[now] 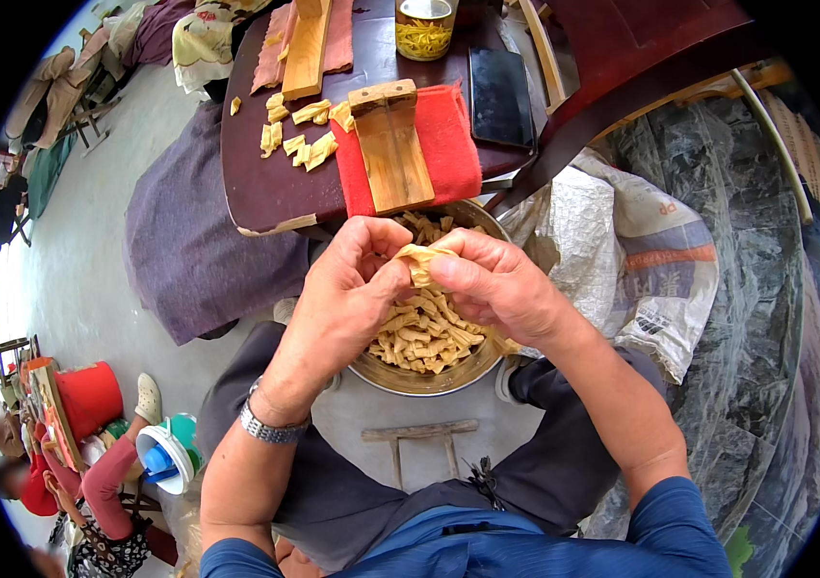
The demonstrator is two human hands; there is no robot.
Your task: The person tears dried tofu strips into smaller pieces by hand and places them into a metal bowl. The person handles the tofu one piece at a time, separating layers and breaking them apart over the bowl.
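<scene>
Between my two hands I hold a pale yellow fibrous strip (pixel 420 266), folded or curled at its middle. My left hand (pixel 341 296) pinches one side of it with thumb and fingers. On the other side, my right hand (pixel 504 289) grips it the same way. Below them a round metal basin (pixel 478 372) holds many similar yellow pieces (pixel 428 336). Just beyond my fingers, a wooden block with a raised end piece (pixel 397 162) lies on a red cloth (pixel 453 137) at the table's near edge. Several yellow pieces (pixel 314 150) are scattered left of it.
The dark red table (pixel 272 191) also carries a second wooden piece (pixel 306 58), a glass of yellow strands (pixel 424 32) and a dark phone or tablet (pixel 501 97). Woven sacks (pixel 641 260) lie right. A person (pixel 106 491) sits lower left, near a red bucket (pixel 90 397).
</scene>
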